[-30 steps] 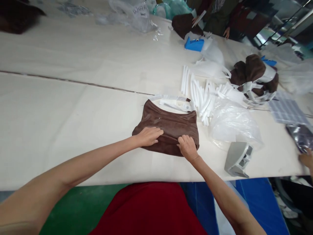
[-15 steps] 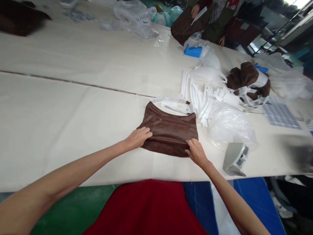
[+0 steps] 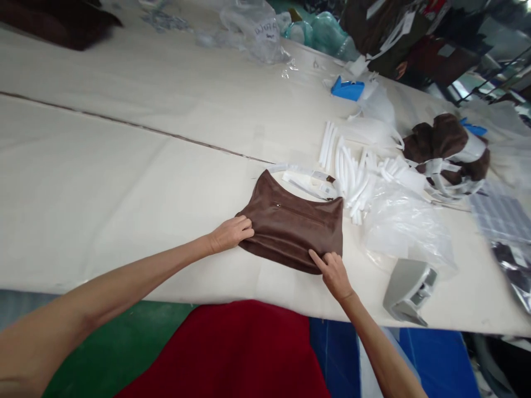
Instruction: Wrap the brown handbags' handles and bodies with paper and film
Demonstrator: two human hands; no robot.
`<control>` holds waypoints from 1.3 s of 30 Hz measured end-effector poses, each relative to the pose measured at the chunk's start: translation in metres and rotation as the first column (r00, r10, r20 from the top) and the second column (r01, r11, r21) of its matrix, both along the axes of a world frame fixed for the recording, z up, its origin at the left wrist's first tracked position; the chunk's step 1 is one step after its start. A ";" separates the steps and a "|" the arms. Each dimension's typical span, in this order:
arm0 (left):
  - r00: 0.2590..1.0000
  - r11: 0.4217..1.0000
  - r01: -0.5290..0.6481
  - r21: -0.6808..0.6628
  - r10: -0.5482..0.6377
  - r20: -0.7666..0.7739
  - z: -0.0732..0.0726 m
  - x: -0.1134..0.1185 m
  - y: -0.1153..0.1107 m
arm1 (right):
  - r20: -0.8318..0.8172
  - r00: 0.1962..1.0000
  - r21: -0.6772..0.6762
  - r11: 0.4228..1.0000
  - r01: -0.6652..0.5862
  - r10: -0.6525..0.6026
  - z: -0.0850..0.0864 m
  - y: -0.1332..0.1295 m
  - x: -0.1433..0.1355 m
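A brown handbag lies flat on the pale table, its short zip facing up and its wrapped strap curving beyond the top edge. My left hand is closed on the bag's left edge, fingers over the brown material. At the lower right corner, my right hand rests on the bag. Its index finger is stretched out along the lower part, and the other fingers are bent on the surface. A crease runs across the bag near its bottom edge.
White foam tubes and a clear plastic bag lie to the right. A grey tape dispenser stands near the front edge. Farther off are a blue dispenser, a brown bundle with white wrapping and another person's hand.
My right hand has loosened from the fold and now has its index finger extended on the bag. The bag's lower part looks flatter. My left hand keeps its place; the view has shifted.
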State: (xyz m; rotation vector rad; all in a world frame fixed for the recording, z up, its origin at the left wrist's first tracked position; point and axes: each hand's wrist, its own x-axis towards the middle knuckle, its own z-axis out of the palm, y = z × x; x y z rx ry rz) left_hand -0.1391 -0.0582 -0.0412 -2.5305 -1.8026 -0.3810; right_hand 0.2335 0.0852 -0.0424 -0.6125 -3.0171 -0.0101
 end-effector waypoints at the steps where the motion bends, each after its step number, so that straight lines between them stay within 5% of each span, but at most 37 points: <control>1: 1.000 1.000 -0.001 -0.018 0.001 -0.005 -0.002 0.001 -0.002 | 0.017 0.999 0.022 0.999 -0.030 0.030 -0.003 -0.002 0.002; 7: 0.997 0.993 -0.035 -0.113 0.043 0.062 -0.007 -0.002 -0.021 | 0.050 0.995 0.023 0.996 -0.088 0.087 -0.012 -0.011 0.006; 11: 0.996 0.976 -0.039 -0.212 0.056 0.075 0.014 -0.002 -0.027 | 0.061 0.993 0.038 0.994 -0.106 0.104 -0.015 -0.010 0.006; 16: 0.983 0.976 -0.150 -0.155 0.165 0.083 0.035 0.054 0.009 | 0.033 0.986 0.077 0.983 -0.166 0.164 -0.018 -0.006 0.005; 20: 0.989 0.997 -0.014 -0.074 0.025 0.145 0.008 0.091 0.038 | -0.020 0.984 0.055 0.983 -0.175 0.177 -0.020 -0.008 0.008; 24: 0.991 0.996 0.026 -0.084 -0.014 0.135 -0.025 0.087 0.036 | 0.000 0.986 -0.114 0.980 -0.165 0.166 -0.001 -0.010 0.013; 27: 0.992 0.998 -0.005 -0.064 0.013 0.126 -0.032 0.081 0.032 | -0.027 0.992 -0.281 0.951 -0.128 0.126 0.027 -0.009 -0.002; 30: 0.995 0.998 -0.017 -0.058 0.023 0.100 -0.031 0.079 0.032 | -0.072 0.997 -0.263 0.964 -0.032 0.014 0.044 -0.008 -0.037; 34: 0.998 1.000 -0.009 -0.029 0.011 0.067 -0.036 0.077 0.035 | -0.022 0.995 -0.220 0.972 0.086 -0.093 0.036 -0.006 -0.071; 39: 0.992 0.997 -0.058 0.045 0.053 0.114 -0.038 0.074 0.039 | 0.005 0.968 -0.192 0.949 0.249 -0.253 0.017 -0.010 -0.071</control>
